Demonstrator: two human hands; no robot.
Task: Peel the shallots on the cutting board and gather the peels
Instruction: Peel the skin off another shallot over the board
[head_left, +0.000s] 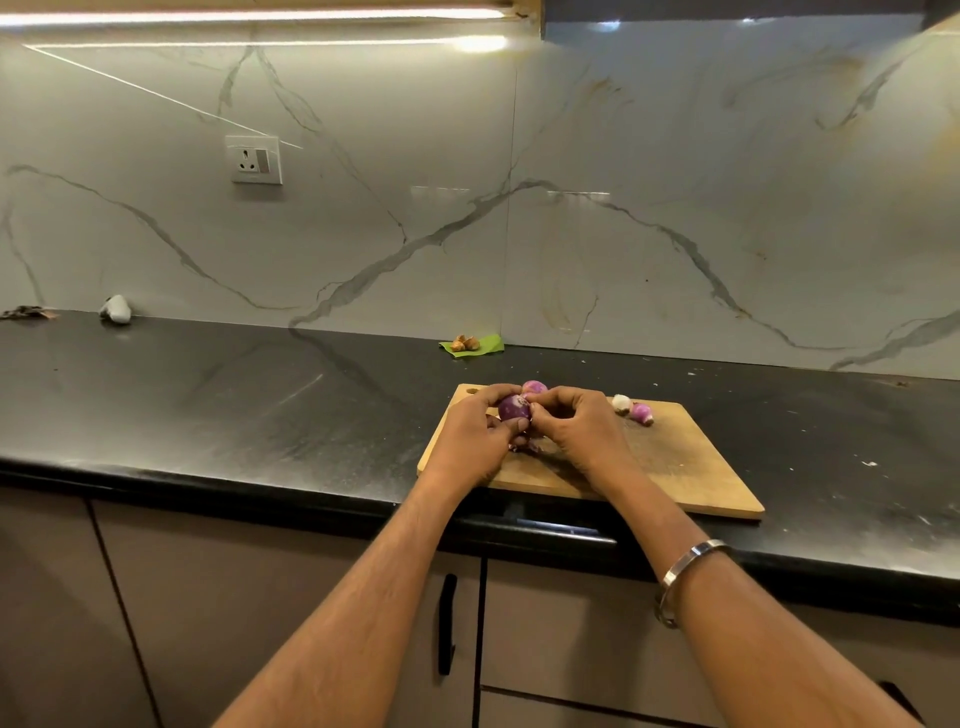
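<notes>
Both hands meet over the near-left part of the cutting board (691, 467). The left hand (475, 434) curls round a purple shallot (513, 408), held just above the wood, while the right hand (576, 426) pinches at its side — probably at a strip of skin, though the fingertips hide it. The likely slip is a thin peel tearing short, or the smooth bulb twisting out of the grip and rolling off the board's near edge, which sits close to the worktop (208, 405) lip. A few loose peels (522, 446) lie beneath the hands. Another shallot (535, 386) sits just behind them; two more pieces (632, 408) rest well to the right. A green leaf with brown bits (470, 344) lies by the wall — nothing blocks the work.
</notes>
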